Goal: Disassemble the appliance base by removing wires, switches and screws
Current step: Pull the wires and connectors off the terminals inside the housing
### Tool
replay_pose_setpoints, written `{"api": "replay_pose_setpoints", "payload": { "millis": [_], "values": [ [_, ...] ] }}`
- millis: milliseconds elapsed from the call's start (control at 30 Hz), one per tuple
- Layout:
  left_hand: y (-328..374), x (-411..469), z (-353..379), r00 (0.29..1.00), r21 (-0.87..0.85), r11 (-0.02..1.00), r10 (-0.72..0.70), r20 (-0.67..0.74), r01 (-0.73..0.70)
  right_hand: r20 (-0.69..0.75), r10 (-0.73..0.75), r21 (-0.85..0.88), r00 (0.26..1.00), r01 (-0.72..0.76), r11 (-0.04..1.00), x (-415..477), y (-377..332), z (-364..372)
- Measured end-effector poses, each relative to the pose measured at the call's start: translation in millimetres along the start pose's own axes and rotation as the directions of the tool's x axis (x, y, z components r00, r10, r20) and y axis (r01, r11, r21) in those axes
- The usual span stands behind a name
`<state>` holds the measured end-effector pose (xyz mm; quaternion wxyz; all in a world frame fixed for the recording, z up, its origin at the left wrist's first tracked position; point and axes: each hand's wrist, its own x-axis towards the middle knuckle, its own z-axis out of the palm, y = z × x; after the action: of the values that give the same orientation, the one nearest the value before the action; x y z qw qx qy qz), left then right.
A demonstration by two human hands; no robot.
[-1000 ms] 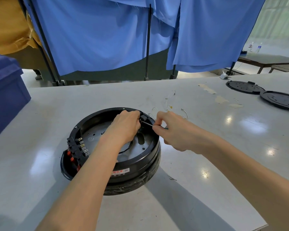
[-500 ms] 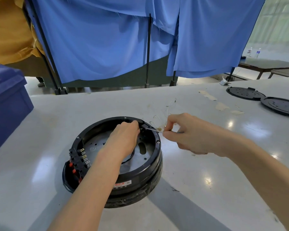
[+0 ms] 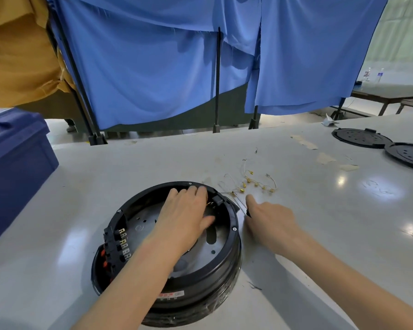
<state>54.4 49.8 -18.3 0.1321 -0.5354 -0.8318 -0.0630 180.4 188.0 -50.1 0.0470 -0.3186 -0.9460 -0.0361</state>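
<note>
A person's two bare hands work at a round black appliance base (image 3: 224, 270), which sits open side up on a pale grey table (image 3: 332, 234) in the lower centre of the frame. The left hand (image 3: 184, 210) lies inside the base with its fingers nearly straight and its thumb spread. The fingertips reach the far rim beside a small black switch (image 3: 218, 201), and the hand grips nothing. The right hand (image 3: 270, 215) rests on the table just right of the base, its fingers curled round the end of a thin dark wire (image 3: 240, 204) that runs back to the rim. A black terminal block (image 3: 115, 244) with orange parts stands at the base's left edge. Loose wires with gold terminals (image 3: 248, 184) lie just beyond the hands. Two black round plates (image 3: 360, 138) sit at the right edge, a blue bin (image 3: 14, 163) at the left, and blue curtains (image 3: 153, 67) hang across the top.
</note>
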Motion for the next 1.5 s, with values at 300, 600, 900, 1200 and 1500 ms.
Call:
{"api": "replay_pose_setpoints", "payload": {
  "millis": [300,600,900,1200,1500],
  "values": [
    [-15,26,-1,0.931,0.28,0.89,0.363,0.039,-0.359,-0.182,-0.005,0.748,0.983,0.141,0.648,2,-14,-33],
    [-16,28,10,0.815,0.623,0.646,0.579,-0.023,-0.441,0.149,-0.115,0.909,0.982,-0.09,0.407,6,-42,-12],
    [-26,41,18,0.607,0.767,0.414,0.794,-0.041,-0.49,0.078,-0.121,0.988,0.99,-0.06,0.145,0,-40,-9],
    [-31,48,26,0.594,0.688,0.52,0.788,-0.16,-0.505,0.061,-0.126,0.996,0.99,-0.053,0.067,-2,-39,-7],
    [-23,46,22,0.618,0.553,0.624,0.751,-0.232,-0.551,0.065,-0.099,0.995,0.993,-0.058,0.078,-2,-40,-7]
  ]
}}
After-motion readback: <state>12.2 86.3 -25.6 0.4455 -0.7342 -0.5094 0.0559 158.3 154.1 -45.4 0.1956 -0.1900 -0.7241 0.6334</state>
